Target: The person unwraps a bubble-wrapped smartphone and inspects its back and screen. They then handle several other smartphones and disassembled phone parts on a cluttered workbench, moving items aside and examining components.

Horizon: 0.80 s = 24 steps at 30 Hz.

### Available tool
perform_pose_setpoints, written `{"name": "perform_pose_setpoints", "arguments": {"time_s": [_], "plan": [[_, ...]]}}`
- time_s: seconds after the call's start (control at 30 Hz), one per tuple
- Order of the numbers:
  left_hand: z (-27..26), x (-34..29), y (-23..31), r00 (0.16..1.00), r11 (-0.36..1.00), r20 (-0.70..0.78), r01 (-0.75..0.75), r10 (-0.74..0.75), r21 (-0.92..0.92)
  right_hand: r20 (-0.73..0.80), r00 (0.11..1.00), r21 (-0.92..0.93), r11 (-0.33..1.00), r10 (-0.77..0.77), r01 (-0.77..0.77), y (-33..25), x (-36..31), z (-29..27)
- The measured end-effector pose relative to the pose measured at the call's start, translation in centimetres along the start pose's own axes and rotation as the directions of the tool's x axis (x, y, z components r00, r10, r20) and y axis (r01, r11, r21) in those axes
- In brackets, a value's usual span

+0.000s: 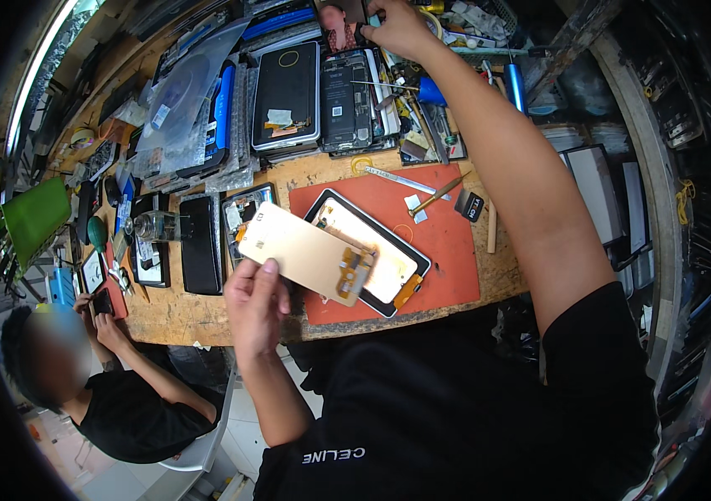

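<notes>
My left hand (257, 299) grips the lower left edge of a gold phone screen panel (293, 250), its thumb on the face. A short ribbon cable (355, 269) sits at the panel's right end. The panel is tilted over a phone frame (380, 265) with a black rim and a glossy gold inside, lying on an orange-red work mat (456, 267). My right hand (393, 29) reaches to the far edge of the bench, beside a screen (343, 23) showing a person. Its thumb and finger look apart; the upper part is cut off by the picture's edge.
A brass-coloured screwdriver (439, 196) and a metal ruler (401, 181) lie on the mat's far side. Stacked phones and tablets (287, 92) stand behind. Left of the mat are a dark phone (201, 244) and a glass jar (155, 225). A co-worker (134, 409) sits at far left, handling a phone.
</notes>
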<state>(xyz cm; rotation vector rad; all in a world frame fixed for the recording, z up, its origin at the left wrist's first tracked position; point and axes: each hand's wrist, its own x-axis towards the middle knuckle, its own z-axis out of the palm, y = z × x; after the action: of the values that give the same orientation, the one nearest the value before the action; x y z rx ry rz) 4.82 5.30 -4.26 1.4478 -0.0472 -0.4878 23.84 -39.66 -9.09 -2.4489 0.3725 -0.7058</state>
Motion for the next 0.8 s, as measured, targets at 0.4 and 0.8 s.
{"name": "perform_pose_setpoints", "arguments": {"time_s": [0.4,0.8], "plan": [[3.2,0.6,-1.3,0.977,0.986,0.145,0.148,-0.157,0.071,0.017,1.0,-0.02,1.0,0.02,-0.019,-0.5,0.0,-0.2],[0.5,1.7,0.6,0.997,0.999,-0.069,-0.032,0.03,-0.024,0.023,1.0,-0.001,1.0,0.007,-0.007,-0.4,0.1,-0.2]]}}
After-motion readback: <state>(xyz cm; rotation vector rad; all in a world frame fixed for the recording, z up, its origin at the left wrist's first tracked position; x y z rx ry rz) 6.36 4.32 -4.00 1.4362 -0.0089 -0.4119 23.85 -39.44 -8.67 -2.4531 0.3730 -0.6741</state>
